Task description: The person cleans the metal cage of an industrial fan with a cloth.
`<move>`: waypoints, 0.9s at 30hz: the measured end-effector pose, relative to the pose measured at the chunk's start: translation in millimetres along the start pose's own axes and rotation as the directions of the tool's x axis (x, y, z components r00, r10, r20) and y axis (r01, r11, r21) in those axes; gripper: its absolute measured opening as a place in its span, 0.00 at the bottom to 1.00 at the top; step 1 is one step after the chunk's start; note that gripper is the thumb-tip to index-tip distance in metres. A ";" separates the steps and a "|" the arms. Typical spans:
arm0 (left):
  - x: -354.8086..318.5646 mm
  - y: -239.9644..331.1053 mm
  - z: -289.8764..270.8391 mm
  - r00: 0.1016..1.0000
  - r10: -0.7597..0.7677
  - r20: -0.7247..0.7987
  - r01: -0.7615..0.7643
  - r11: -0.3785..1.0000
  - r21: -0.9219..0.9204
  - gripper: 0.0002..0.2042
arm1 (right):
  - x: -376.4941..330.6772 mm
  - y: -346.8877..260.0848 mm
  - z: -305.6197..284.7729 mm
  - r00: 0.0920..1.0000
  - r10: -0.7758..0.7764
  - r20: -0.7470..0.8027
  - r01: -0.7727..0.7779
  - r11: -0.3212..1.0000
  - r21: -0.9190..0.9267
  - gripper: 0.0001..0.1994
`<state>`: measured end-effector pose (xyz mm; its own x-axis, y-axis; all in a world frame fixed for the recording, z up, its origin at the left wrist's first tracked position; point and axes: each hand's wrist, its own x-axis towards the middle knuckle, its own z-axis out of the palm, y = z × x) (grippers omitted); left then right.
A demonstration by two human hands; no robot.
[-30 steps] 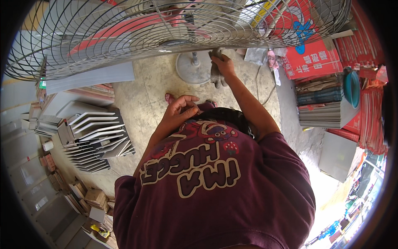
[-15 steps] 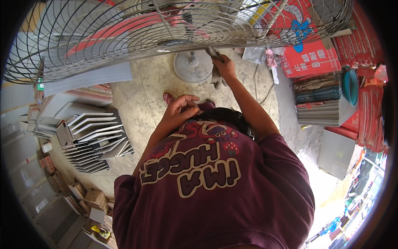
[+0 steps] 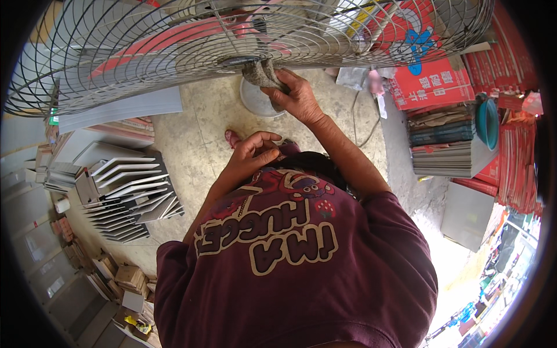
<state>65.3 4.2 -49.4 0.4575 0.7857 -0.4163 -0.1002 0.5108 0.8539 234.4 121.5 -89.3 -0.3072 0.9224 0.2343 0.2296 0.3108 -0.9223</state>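
Observation:
A large fan with a round wire cage (image 3: 168, 52) and red blades stretches across the top of the view. My right hand (image 3: 299, 97) is closed on a dirty grey cloth (image 3: 262, 74), which lies against the lower part of the cage near its hub. Below the cage, the fan's round pale base (image 3: 258, 101) stands on the floor, partly covered by the cloth and hand. My left hand (image 3: 255, 149) is raised in front of my body, away from the fan, its fingers loosely curled and apart with nothing seen in them.
At the left, a rack of tile samples (image 3: 130, 191) stands on the concrete floor (image 3: 200, 130). Red cartons (image 3: 435, 84), a stack of grey tiles (image 3: 444, 158) and a teal basin (image 3: 487, 124) are at the right. A thin cable (image 3: 355, 124) runs along the floor.
My right hand has moved left and up with the cloth, from beside the base to the cage near the hub. The left hand stays nearly where it was.

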 end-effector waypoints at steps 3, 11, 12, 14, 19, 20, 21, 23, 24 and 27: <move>2.0 -1.8 0.4 1.000 -0.006 0.007 0.006 1.000 -0.009 0.18 | -1.1 11.6 4.1 0.992 0.098 -0.082 -0.083 0.982 0.171 0.20; 4.7 -5.4 1.4 0.999 -0.010 0.036 0.011 1.000 -0.021 0.17 | -12.6 17.6 -9.9 0.955 0.238 -0.175 -0.167 0.925 0.342 0.18; 5.3 -5.7 1.7 0.999 -0.014 0.034 0.015 1.000 -0.010 0.17 | -12.9 11.8 -11.5 0.956 0.225 -0.190 -0.159 0.936 0.313 0.18; 6.1 -5.3 2.6 0.999 -0.012 0.029 0.012 1.000 0.014 0.18 | -12.9 -1.4 -14.2 0.956 0.217 -0.198 -0.152 0.942 0.301 0.17; 5.8 -1.5 6.5 1.000 0.020 0.015 -0.021 0.999 0.027 0.17 | -12.9 -30.6 -13.3 0.959 0.107 -0.264 -0.011 0.940 0.342 0.15; 5.1 -1.3 6.4 1.000 0.024 0.015 -0.025 0.999 0.029 0.17 | -11.9 -33.1 -14.0 0.962 0.113 -0.250 -0.023 0.942 0.336 0.15; 4.4 -1.3 6.1 0.999 0.029 0.015 -0.029 0.999 0.030 0.17 | -11.0 -35.1 -14.9 0.965 0.118 -0.236 -0.035 0.944 0.329 0.15; 3.4 -2.1 5.8 0.999 0.039 0.005 -0.040 0.999 0.029 0.16 | -8.9 -36.0 -14.2 0.965 0.157 -0.211 -0.079 0.938 0.337 0.15; 3.2 -3.6 5.7 0.999 0.046 -0.004 -0.046 0.999 0.028 0.16 | -7.2 -33.7 -12.6 0.961 0.190 -0.200 -0.111 0.929 0.352 0.14; 3.1 -8.4 2.8 0.996 0.074 -0.044 -0.072 0.996 0.057 0.16 | -8.2 -10.8 -5.8 0.940 0.304 -0.159 -0.234 0.907 0.350 0.14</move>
<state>70.1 1.4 -57.0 0.4097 0.8360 -0.3651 -0.0818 0.4323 0.8980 239.8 111.9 -79.4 -0.0724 0.9973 -0.0111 -0.0433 -0.0142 -0.9990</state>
